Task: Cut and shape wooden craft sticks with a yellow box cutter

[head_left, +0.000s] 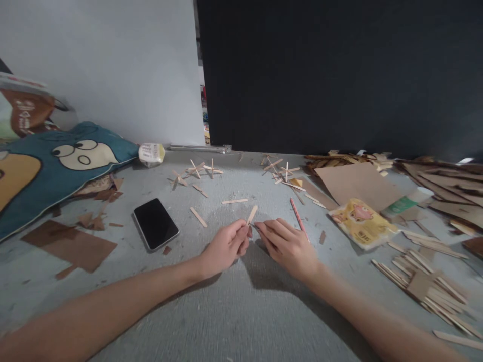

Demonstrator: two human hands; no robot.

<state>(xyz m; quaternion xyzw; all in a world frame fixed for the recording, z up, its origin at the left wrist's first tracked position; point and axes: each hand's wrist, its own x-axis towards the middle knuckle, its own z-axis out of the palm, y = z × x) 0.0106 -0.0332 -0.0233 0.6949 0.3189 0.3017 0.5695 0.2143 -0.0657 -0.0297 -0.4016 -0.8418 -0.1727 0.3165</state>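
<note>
A light wooden craft stick (252,214) points up and away from the fingers of my left hand (226,245), which is closed around its lower end. Close by on the right, my right hand (289,245) is in a pinch, its fingertips near the stick. A small dark thing shows at those fingertips, too small to name. Two loose craft sticks lie just beyond my hands, one slanted (198,217) and one level (234,201). A red-and-white pencil-like rod (299,217) lies right beside my right hand.
A phone (156,224) and brown cardboard (71,245) lie left, near a blue cushion (86,151). Crossed sticks (196,170) stand at the back. On the right are a yellow packet (361,221), a cardboard sheet (354,186) and a craft stick pile (426,281). A black panel (339,75) rises behind.
</note>
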